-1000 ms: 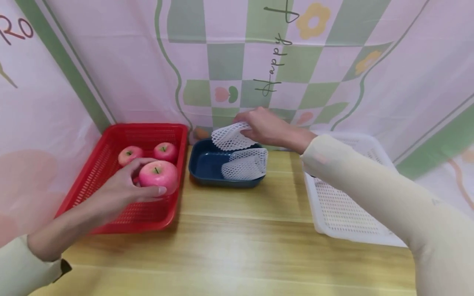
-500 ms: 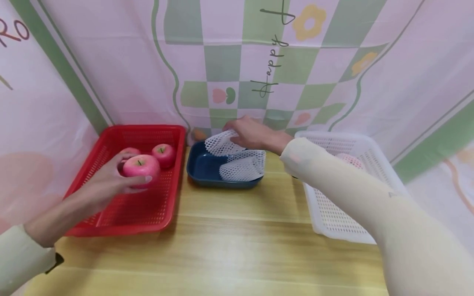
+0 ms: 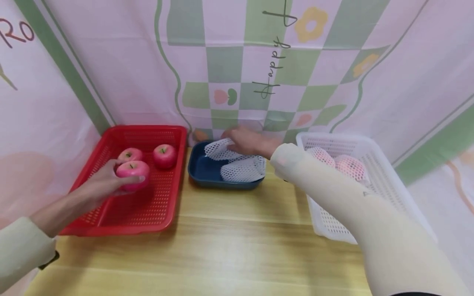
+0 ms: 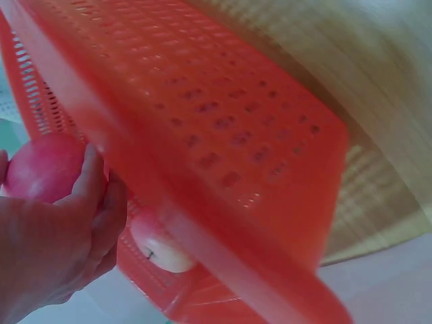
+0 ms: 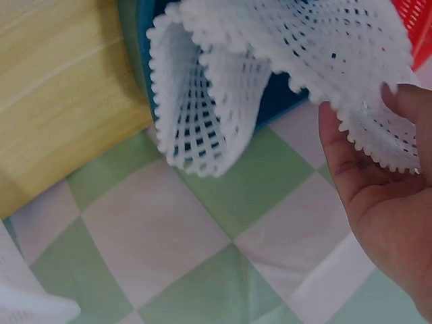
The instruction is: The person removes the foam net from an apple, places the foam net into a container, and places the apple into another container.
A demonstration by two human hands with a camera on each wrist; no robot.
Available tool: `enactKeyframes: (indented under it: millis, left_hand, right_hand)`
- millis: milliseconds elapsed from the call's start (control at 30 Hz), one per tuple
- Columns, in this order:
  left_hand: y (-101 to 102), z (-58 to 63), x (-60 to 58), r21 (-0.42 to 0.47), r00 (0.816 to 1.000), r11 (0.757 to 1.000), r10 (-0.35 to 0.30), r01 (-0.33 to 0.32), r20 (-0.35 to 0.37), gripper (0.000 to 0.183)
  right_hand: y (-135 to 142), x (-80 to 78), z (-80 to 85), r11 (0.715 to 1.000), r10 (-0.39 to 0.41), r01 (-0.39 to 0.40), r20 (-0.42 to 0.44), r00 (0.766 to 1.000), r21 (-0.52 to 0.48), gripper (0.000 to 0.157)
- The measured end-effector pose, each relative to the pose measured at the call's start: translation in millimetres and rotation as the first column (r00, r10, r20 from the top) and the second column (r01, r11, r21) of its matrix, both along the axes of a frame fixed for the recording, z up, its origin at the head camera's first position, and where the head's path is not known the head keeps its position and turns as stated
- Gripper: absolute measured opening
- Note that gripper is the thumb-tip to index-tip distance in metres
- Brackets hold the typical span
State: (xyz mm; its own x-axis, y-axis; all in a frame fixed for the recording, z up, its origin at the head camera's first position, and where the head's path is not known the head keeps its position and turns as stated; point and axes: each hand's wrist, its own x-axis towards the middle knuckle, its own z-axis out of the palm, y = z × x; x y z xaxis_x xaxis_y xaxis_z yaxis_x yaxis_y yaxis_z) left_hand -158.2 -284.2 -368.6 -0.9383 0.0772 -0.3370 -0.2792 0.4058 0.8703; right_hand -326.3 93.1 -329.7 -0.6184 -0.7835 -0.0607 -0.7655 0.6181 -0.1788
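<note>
My left hand [image 3: 100, 181] grips a pink-red apple [image 3: 134, 174] low over the red basket [image 3: 168, 213]; in the left wrist view its fingers curl round the apple [image 4: 47, 169]. Two other apples lie in that basket, one [image 3: 129, 155] just behind the held one and another [image 3: 164, 156] to its right. Over the blue tray [image 3: 205, 168], my right hand [image 3: 244, 142] pinches the edge of a white foam fruit net [image 3: 218, 149]. A second foam net [image 3: 242, 169] lies in the tray's right part; the right wrist view shows the pinched net [image 5: 324, 47] overlapping it.
A white basket [image 3: 318, 213] stands at the right, holding apples in foam nets [image 3: 349, 166], partly behind my right sleeve [image 3: 333, 193]. A printed checkered cloth [image 3: 226, 61] hangs behind the wooden table [image 3: 237, 246].
My left hand has moved left and back with the apple, deeper over the red basket. My right hand has come down and left with the net, and more netted apples show past the sleeve.
</note>
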Motion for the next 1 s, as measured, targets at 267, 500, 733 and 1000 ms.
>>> enactKeyframes:
  millis: [267,500,733,1000]
  left_hand:
    - [-8.3,-14.9,-3.0,-0.049,0.998,0.997,-0.062,0.061,-0.023,0.075]
    - [-14.4,-23.3,-5.6,-0.117,0.997,0.991,-0.063,0.058,-0.039,0.067]
    - [-18.7,-27.5,-7.4,-0.142,0.997,0.987,-0.073,0.07,-0.018,0.057]
    - [-22.4,-28.4,-6.3,-0.147,0.994,0.984,-0.095,0.101,0.046,0.047]
  right_hand:
    - [-1.7,4.1,-12.4,1.0,-0.016,0.015,0.04,0.999,0.006,0.04]
    - [0.7,3.7,-16.7,0.996,-0.093,0.092,0.029,0.995,0.023,0.043]
    - [3.9,-0.6,-19.6,0.984,-0.172,0.172,0.006,0.985,0.038,0.054]
    - [16.6,-4.0,-15.9,0.972,-0.233,0.233,0.022,0.972,0.023,0.061]
